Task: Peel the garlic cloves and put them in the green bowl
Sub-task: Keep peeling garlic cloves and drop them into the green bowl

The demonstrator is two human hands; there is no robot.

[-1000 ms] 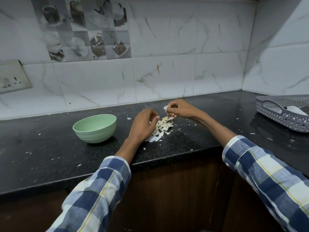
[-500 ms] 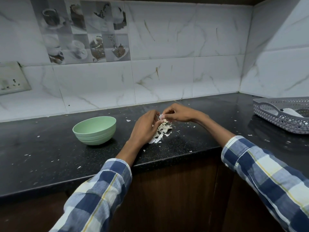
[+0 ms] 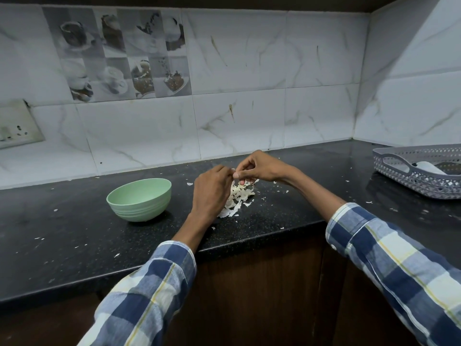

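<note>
Just above the pile of garlic skins [image 3: 238, 196], the left hand [image 3: 212, 193] and right hand [image 3: 259, 167] meet fingertip to fingertip, seemingly pinching a small garlic clove that is hidden between them. Left of the left hand sits the green bowl [image 3: 139, 199] on the counter [image 3: 74, 233]

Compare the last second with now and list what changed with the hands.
The right hand moved left to meet the left hand above the peel pile; both now work something small between their fingertips. The green bowl and grey basket stayed put.
</note>
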